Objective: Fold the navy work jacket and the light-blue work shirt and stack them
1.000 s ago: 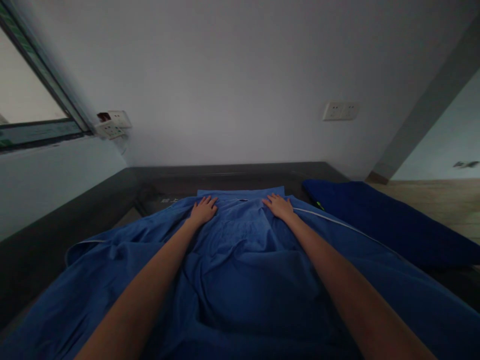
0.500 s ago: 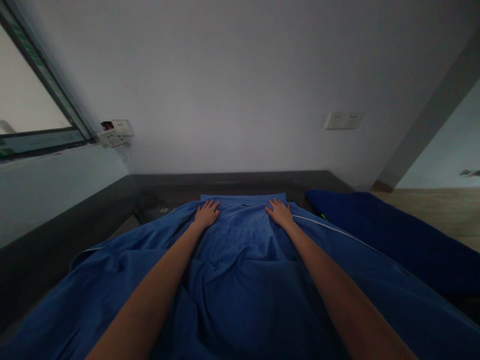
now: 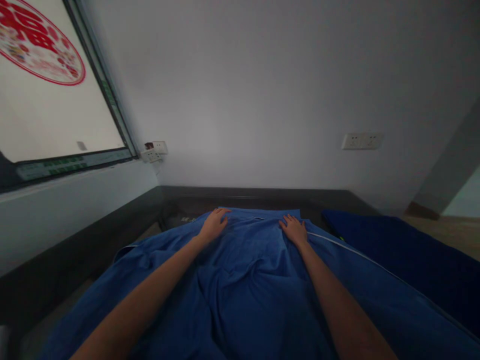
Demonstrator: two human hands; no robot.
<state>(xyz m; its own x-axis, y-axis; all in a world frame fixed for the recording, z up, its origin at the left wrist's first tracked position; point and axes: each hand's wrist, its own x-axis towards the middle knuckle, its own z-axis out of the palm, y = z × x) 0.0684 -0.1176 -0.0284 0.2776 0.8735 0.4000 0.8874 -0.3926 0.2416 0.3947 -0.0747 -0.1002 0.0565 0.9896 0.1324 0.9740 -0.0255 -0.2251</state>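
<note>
A blue jacket (image 3: 243, 280) with creased cloth and white piping along its right sleeve lies spread out before me, its collar (image 3: 262, 213) at the far end. My left hand (image 3: 214, 224) is at the left end of the collar, fingers reaching forward and to the right, open and gripping no visible fold. On the right, my right hand (image 3: 294, 229) rests open with its palm down on the cloth just below the collar. The lower part of the jacket runs out of view beneath my forearms.
Darker blue cloth (image 3: 397, 250) lies to the right of the jacket. A dark raised edge (image 3: 255, 193) runs along the wall behind. Wall sockets (image 3: 362, 141) are at right, more sockets (image 3: 152, 156) at left, beside a window (image 3: 56, 115) bearing a red round sticker (image 3: 41, 45).
The view has swung left and upward, bringing the window sticker in. My left hand has shifted outward to the collar's left end, its fingers less spread; my right hand stays at its place on the jacket.
</note>
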